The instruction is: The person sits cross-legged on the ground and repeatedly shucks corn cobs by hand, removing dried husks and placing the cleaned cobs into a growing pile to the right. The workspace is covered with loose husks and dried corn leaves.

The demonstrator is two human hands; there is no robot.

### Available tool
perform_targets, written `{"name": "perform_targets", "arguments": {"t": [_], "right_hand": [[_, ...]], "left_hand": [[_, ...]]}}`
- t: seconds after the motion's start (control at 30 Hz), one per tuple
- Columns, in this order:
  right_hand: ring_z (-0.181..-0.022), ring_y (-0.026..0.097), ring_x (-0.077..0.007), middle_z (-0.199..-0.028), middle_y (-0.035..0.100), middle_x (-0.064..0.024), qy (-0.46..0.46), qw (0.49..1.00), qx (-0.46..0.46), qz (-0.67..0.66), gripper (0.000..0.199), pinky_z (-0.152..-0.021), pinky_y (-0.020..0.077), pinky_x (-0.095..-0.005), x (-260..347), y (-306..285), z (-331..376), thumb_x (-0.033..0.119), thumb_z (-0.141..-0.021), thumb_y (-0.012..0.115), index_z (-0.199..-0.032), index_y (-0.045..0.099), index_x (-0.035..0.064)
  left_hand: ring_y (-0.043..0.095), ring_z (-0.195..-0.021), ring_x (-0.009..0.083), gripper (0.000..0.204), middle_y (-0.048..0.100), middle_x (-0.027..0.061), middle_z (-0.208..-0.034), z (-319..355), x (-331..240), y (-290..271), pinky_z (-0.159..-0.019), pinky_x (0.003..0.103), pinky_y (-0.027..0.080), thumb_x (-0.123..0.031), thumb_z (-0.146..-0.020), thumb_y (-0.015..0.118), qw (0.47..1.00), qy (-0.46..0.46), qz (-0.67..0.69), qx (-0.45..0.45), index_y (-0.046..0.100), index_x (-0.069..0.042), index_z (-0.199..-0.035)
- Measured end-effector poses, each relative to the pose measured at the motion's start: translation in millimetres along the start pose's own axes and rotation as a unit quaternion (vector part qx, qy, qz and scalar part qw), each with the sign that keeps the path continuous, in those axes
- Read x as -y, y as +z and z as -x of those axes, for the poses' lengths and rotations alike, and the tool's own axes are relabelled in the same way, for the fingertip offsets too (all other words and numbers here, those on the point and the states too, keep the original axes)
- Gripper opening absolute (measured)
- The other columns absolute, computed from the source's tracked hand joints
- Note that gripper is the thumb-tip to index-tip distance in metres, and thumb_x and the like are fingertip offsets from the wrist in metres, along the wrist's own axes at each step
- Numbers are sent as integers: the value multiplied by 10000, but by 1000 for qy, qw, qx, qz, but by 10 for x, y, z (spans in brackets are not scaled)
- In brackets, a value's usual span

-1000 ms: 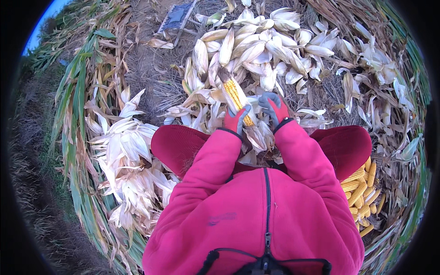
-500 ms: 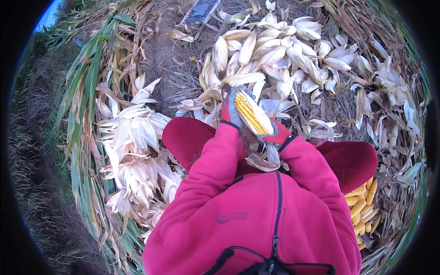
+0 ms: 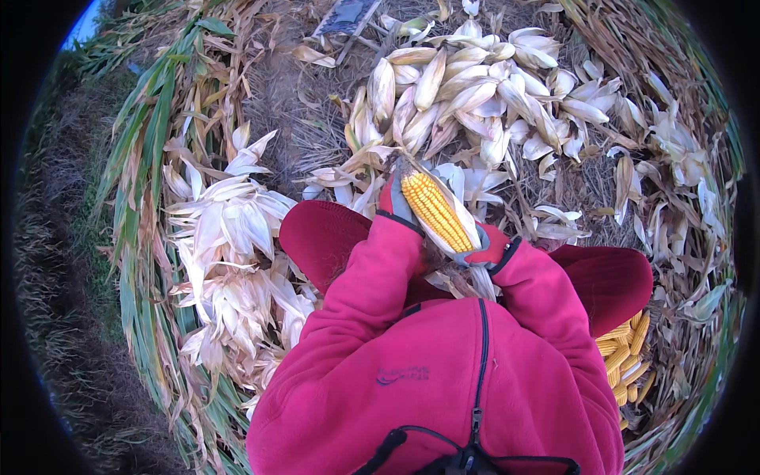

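Note:
Between my hands lies a half-husked ear of corn (image 3: 437, 212), its yellow kernels bare on the upper face and pale husk still along its right side. My left hand (image 3: 396, 199), in a red and grey glove, is closed around the upper left of the ear. Around the lower end, where the husk bunches together, my right hand (image 3: 488, 247) in a matching glove is closed. Loose pale husk leaves (image 3: 463, 281) hang below the ear towards my lap. The fingers under the ear are partly hidden.
Ahead lies a pile of unhusked corn ears (image 3: 475, 91). Stripped husks (image 3: 233, 226) are heaped at my left. Bare yellow cobs (image 3: 625, 352) lie by my right knee. Dry stalks (image 3: 150, 158) border both sides, and a flat framed object (image 3: 344, 17) lies at the far end.
A husk strip that stood out above the ear has been pulled down or away, and more kernels show. My right hand has shifted slightly right and down.

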State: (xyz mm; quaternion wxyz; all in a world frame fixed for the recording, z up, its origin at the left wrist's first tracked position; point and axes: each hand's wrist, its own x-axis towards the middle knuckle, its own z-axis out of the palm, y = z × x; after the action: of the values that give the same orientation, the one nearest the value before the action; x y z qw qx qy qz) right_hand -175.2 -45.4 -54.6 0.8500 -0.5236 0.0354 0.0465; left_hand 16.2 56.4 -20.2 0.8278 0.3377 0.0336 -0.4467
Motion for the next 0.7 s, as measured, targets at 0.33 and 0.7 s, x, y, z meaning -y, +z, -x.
{"name": "perform_targets", "arguments": {"t": [0.33, 0.7], "right_hand": [[-1082, 513, -148, -1220, 533, -72, 100, 985, 132, -38, 733, -933, 384, -299, -46, -91, 115, 207, -662, 778, -1283, 433, 25], [-1166, 449, -157, -1289, 455, -77, -3, 1000, -11, 22, 798, -963, 379, -343, -332, -126, -165, 96, -680, 747, -1343, 305, 41]], "left_hand": [[533, -876, 332, 487, 584, 160, -940, 326, -225, 563, -774, 453, 441, -482, -892, 366, 947, -75, 103, 295, 577, -44, -933], [215, -438, 92, 450, 266, -42, -505, 305, -109, 743, -411, 261, 226, -455, -916, 420, 990, 112, -57, -67, 305, -174, -585]]}}
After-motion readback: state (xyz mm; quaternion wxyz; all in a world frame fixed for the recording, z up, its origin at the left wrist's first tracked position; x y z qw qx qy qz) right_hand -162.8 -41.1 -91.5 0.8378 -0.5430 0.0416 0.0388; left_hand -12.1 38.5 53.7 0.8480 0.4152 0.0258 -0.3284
